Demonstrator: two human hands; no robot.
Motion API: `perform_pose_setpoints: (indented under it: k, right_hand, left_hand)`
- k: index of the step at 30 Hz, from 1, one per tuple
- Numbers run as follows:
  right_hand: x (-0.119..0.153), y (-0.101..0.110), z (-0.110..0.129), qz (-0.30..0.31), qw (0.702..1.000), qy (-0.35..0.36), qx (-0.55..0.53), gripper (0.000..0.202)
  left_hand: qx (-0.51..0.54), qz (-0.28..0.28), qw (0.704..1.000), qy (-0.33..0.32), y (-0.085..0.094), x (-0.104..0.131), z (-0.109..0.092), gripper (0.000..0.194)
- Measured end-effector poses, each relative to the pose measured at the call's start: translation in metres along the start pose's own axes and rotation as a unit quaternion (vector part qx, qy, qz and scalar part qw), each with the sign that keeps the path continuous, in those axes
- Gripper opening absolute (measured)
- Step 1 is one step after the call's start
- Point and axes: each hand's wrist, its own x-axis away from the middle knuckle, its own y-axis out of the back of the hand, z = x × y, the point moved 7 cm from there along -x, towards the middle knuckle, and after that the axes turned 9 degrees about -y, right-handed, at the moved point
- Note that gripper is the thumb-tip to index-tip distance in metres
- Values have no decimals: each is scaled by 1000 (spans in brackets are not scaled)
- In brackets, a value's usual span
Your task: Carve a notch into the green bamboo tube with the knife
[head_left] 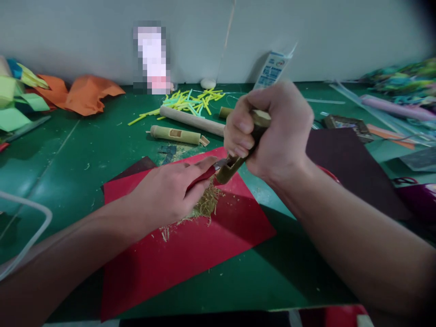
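My left hand is closed around the red handle of a knife. The knife's metal end meets the edge of a slot cut in a bamboo tube. My right hand wraps round that tube and holds it tilted, its lower end pointing down to the left. Beneath the two hands a pile of thin bamboo shavings lies on a sheet of red paper. The lower part of the blade is partly hidden by my fingers.
Behind the hands lie another bamboo piece with a square hole, a wooden rod and yellow straw pieces. A drink carton leans at the back wall. Orange paper is at left, dark paper at right.
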Motion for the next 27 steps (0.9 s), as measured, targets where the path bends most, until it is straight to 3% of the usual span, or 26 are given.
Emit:
perform_pose_setpoints:
  k: [4, 14, 21, 27]
  right_hand:
    - [3, -3, 2, 12, 1000, 28, -1, 33]
    - [4, -2, 0, 7, 999, 15, 34, 32]
    - [2, -4, 2, 38, 999, 16, 8, 31]
    - [1, 0, -2, 6, 1000, -24, 14, 31]
  left_hand:
    - [21, 10, 1000, 20, 9, 4, -6, 38]
    - [-72, 48, 992, 87, 15, 4, -11, 41]
    - [-99, 21, 994, 50, 2, 5, -9, 49]
    - [-176, 10, 984, 28, -3, 5, -14, 52]
